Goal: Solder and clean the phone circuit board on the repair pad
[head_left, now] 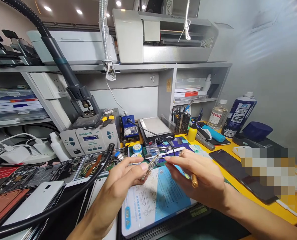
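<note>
Metallic part (153,164) jutting from pinching left grip (124,176); right grip (203,171) clamped on brown tool (194,181)

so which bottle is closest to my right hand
The small yellow bottle, standing just beyond your right hand. The clear bottle and blue can stand farther back; one white bottle is far left, another higher up.

A phone repair workshop, by the look of it — bare circuit boards (15,181) and stacked phones (37,205) on the left, a blue soldering unit (130,130) at the far middle, a cleaner-type spray can (240,115) far right.
</note>
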`<move>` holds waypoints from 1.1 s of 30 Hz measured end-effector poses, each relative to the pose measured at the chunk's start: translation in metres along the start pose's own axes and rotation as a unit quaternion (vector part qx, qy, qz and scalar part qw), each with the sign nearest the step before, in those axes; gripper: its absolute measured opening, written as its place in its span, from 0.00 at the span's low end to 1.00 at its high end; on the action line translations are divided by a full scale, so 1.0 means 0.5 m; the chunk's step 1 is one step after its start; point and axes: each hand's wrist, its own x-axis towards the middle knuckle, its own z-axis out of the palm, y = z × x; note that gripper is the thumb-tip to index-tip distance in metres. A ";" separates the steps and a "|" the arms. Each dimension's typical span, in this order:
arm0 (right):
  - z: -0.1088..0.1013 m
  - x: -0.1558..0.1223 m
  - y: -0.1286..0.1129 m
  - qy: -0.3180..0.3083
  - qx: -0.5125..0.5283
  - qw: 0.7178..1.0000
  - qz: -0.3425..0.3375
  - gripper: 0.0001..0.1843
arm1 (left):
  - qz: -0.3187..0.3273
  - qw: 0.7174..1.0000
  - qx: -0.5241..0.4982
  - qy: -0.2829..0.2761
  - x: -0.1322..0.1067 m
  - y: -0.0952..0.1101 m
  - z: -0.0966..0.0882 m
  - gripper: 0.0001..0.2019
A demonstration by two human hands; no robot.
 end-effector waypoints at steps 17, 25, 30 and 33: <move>0.003 -0.005 -0.031 0.015 0.005 1.000 0.004 0.07 | -0.102 0.955 -0.264 -0.086 0.010 0.025 -0.013 0.21; -0.001 -0.005 -0.031 0.002 0.027 1.000 0.008 0.06 | -0.040 0.969 -0.237 -0.061 0.003 0.017 -0.001 0.16; 0.002 -0.003 -0.032 -0.002 0.033 0.999 0.006 0.06 | 0.026 0.982 -0.184 -0.025 -0.003 0.009 0.004 0.15; 0.007 -0.008 -0.035 -0.005 0.032 0.999 0.008 0.06 | 0.050 0.987 -0.150 0.004 -0.005 0.004 0.006 0.15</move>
